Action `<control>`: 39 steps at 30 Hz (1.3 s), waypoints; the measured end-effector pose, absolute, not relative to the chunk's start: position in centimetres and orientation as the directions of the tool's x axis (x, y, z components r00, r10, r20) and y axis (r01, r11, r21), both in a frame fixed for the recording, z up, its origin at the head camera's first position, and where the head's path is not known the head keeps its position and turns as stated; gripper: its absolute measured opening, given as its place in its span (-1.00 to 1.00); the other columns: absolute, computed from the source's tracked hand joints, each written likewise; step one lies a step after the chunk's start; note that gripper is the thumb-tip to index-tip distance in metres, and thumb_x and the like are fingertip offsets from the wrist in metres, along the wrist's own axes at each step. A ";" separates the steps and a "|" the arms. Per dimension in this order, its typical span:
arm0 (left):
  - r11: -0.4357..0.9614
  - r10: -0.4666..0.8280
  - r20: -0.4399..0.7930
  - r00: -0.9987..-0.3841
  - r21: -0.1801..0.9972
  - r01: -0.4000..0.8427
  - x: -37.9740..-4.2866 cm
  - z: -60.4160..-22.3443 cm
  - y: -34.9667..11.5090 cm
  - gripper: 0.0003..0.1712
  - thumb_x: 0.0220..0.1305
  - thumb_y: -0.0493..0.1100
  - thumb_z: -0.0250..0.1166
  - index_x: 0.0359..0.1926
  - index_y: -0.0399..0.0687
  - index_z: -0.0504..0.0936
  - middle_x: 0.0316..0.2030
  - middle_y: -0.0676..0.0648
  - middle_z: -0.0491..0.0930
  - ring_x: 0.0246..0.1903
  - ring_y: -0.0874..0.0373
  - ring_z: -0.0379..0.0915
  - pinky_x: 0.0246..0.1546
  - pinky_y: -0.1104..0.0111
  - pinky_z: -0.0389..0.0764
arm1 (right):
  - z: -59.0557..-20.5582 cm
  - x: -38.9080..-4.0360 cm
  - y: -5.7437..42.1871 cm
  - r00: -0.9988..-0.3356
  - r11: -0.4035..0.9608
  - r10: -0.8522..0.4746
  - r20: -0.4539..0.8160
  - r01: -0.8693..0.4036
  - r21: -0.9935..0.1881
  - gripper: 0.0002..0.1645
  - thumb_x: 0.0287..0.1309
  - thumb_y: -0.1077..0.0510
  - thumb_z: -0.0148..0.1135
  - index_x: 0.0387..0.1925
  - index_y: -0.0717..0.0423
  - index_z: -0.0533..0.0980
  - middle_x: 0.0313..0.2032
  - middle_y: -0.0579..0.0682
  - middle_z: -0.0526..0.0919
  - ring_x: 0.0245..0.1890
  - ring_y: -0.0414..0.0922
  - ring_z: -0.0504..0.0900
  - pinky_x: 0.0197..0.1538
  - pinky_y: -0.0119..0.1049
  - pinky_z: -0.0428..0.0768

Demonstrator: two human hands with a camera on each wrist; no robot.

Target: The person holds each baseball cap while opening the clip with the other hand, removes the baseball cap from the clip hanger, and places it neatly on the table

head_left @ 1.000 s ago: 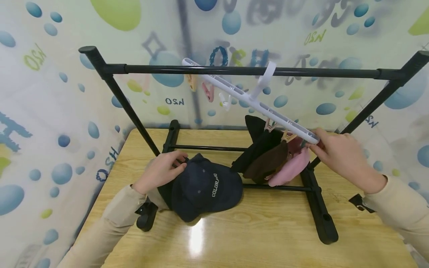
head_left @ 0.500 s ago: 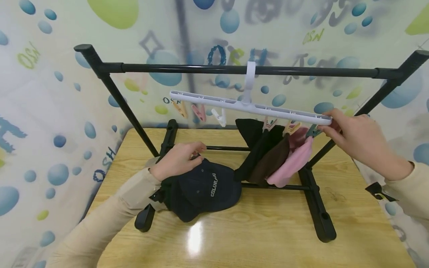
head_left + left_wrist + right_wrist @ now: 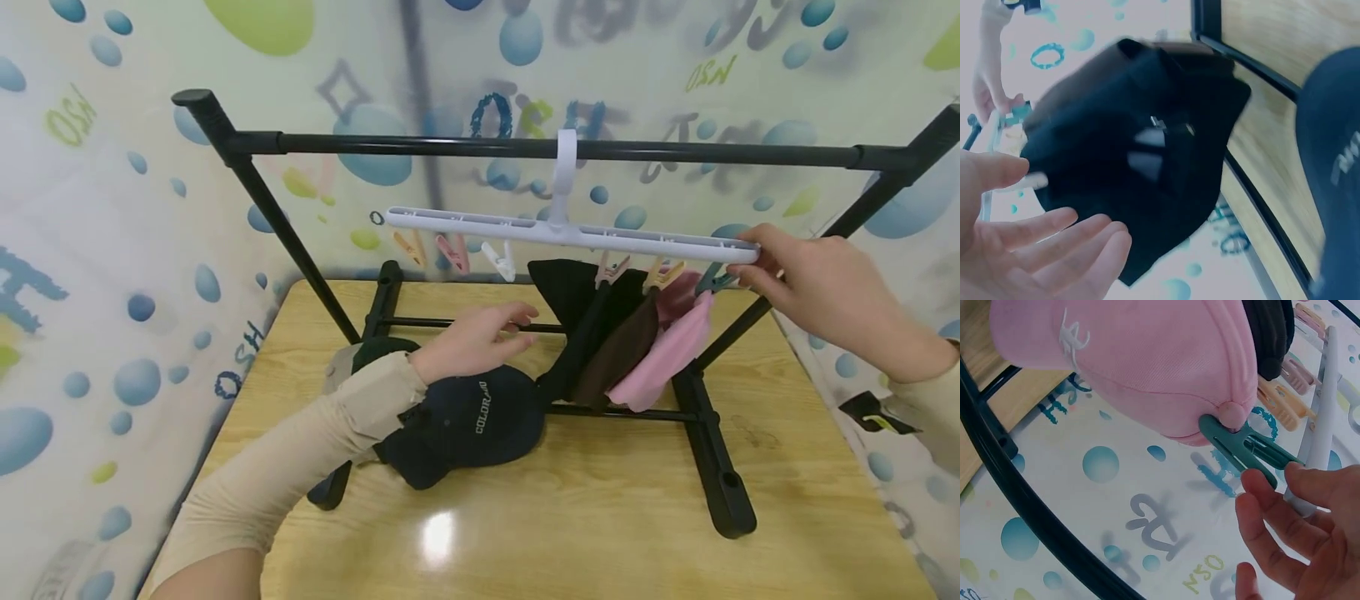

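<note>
A white clip hanger (image 3: pixel 562 235) hangs by its hook from the black rack bar (image 3: pixel 420 145). My right hand (image 3: pixel 832 287) pinches the hanger's right end, next to the green clip (image 3: pixel 1241 447). That clip holds a pink cap (image 3: pixel 1147 369). A peach clip (image 3: pixel 663 273) bears a brown cap (image 3: pixel 618 358), and a pink clip (image 3: pixel 611 271) bears a black cap (image 3: pixel 1129 150). With fingers extended, my left hand (image 3: pixel 476 337) hovers left of the black cap, above a navy cap (image 3: pixel 480 417) lettered COLORADO. In the left wrist view nothing lies in its fingers.
Three vacant clips hang on the hanger's left half: peach (image 3: pixel 410 247), pink (image 3: pixel 453 252) and white (image 3: pixel 500 260). A dark green cap (image 3: pixel 382 350) and a grey-beige one (image 3: pixel 340 367) lie behind the navy cap. Rack feet (image 3: pixel 716 467) stand on the wooden table (image 3: pixel 570 517).
The hanger has swung from a slant to nearly parallel with the bar, its right end moving up and right with my right hand. My left hand has moved right, toward the hanging caps.
</note>
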State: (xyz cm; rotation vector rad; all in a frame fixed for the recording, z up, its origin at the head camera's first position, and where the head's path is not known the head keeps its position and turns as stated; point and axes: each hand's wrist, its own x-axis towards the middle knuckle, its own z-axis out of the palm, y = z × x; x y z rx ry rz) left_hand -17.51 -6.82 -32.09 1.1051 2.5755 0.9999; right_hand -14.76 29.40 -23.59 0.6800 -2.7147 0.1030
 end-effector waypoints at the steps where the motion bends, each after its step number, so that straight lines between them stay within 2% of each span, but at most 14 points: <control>1: 0.505 0.698 0.097 -0.710 0.637 0.583 -17.6 -32.0 -6.3 -0.53 0.42 -0.11 0.14 0.24 -0.27 0.42 0.10 -0.22 0.53 0.00 0.00 0.55 -0.04 0.31 0.53 | -23.5 -14.8 29.4 -0.835 0.887 -0.437 0.333 -0.463 0.004 -0.66 0.17 0.28 0.31 -0.07 0.33 0.42 -0.55 0.11 0.59 -0.80 -0.18 0.24 -0.72 -0.28 0.17; 7: 0.557 0.692 0.004 -0.722 0.633 0.537 -18.5 -31.3 -3.2 -0.35 0.41 0.04 0.14 0.36 -0.23 0.28 0.22 -0.20 0.44 0.09 0.02 0.48 0.05 0.30 0.47 | -23.4 -15.2 29.2 -0.872 0.902 -0.398 0.285 -0.428 -0.049 -0.68 0.23 0.26 0.26 -0.04 0.31 0.41 -0.49 0.13 0.64 -0.77 -0.15 0.28 -0.71 -0.26 0.18; 14: 0.590 0.669 -0.037 -0.742 0.635 0.500 -19.1 -31.2 -0.8 -0.17 0.35 0.14 0.18 0.45 -0.16 0.10 0.19 -0.17 0.46 0.02 0.07 0.52 -0.02 0.29 0.49 | -23.5 -15.5 29.0 -0.903 0.912 -0.367 0.226 -0.397 -0.106 -0.68 0.26 0.24 0.24 -0.02 0.28 0.41 -0.45 0.17 0.65 -0.77 -0.13 0.32 -0.71 -0.25 0.20; 18: 0.600 0.680 -0.033 -0.732 0.599 0.530 -19.4 -31.2 0.0 -0.20 0.36 0.03 0.21 0.44 -0.24 0.10 0.21 -0.21 0.44 0.08 0.03 0.48 0.05 0.30 0.45 | -23.7 -15.6 28.9 -0.910 0.909 -0.360 0.204 -0.391 -0.143 -0.67 0.26 0.23 0.24 0.00 0.26 0.42 -0.42 0.19 0.66 -0.76 -0.12 0.31 -0.70 -0.26 0.19; 24: 0.568 0.716 -0.030 -0.698 0.606 0.557 -19.4 -31.2 0.4 -0.35 0.38 -0.21 0.14 0.40 -0.30 0.16 0.08 -0.21 0.52 -0.12 0.06 0.55 -0.08 0.36 0.46 | -24.1 -15.6 29.0 -0.910 0.900 -0.367 0.193 -0.399 -0.173 -0.66 0.27 0.21 0.24 0.03 0.21 0.41 -0.42 0.17 0.66 -0.78 -0.12 0.27 -0.70 -0.28 0.19; 27: 0.545 0.728 -0.022 -0.685 0.626 0.558 -19.4 -31.2 0.2 -0.40 0.37 -0.28 0.11 0.38 -0.28 0.21 0.10 -0.19 0.51 -0.11 0.08 0.53 -0.05 0.37 0.43 | -24.4 -15.8 29.0 -0.907 0.896 -0.372 0.200 -0.407 -0.178 -0.64 0.26 0.19 0.25 0.04 0.20 0.42 -0.44 0.14 0.65 -0.79 -0.13 0.27 -0.71 -0.29 0.20; 31: 0.525 0.740 -0.025 -0.672 0.646 0.555 -19.2 -31.2 0.0 -0.42 0.36 -0.31 0.09 0.37 -0.27 0.24 0.23 -0.19 0.42 0.05 0.07 0.44 0.07 0.37 0.38 | -25.0 -16.2 28.8 -0.898 0.886 -0.387 0.210 -0.425 -0.187 -0.63 0.24 0.18 0.28 0.03 0.24 0.44 -0.47 0.08 0.63 -0.77 -0.14 0.28 -0.69 -0.29 0.22; 34: 0.526 0.742 -0.038 -0.669 0.652 0.546 -19.1 -31.2 -0.1 -0.40 0.37 -0.31 0.08 0.39 -0.28 0.21 0.27 -0.20 0.37 0.09 0.05 0.42 0.10 0.36 0.36 | -25.5 -16.4 28.7 -0.890 0.877 -0.397 0.224 -0.440 -0.194 -0.63 0.23 0.19 0.28 0.01 0.27 0.45 -0.46 0.09 0.62 -0.74 -0.15 0.32 -0.68 -0.29 0.25; 39: 0.536 0.738 -0.059 -0.672 0.656 0.531 -18.6 -31.2 -0.1 -0.37 0.38 -0.29 0.08 0.41 -0.31 0.15 0.28 -0.23 0.36 0.04 0.06 0.44 0.11 0.36 0.35 | -26.3 -16.3 28.7 -0.904 0.887 -0.369 0.217 -0.412 -0.208 -0.64 0.22 0.18 0.28 -0.02 0.28 0.46 -0.42 0.15 0.64 -0.70 -0.15 0.41 -0.68 -0.27 0.30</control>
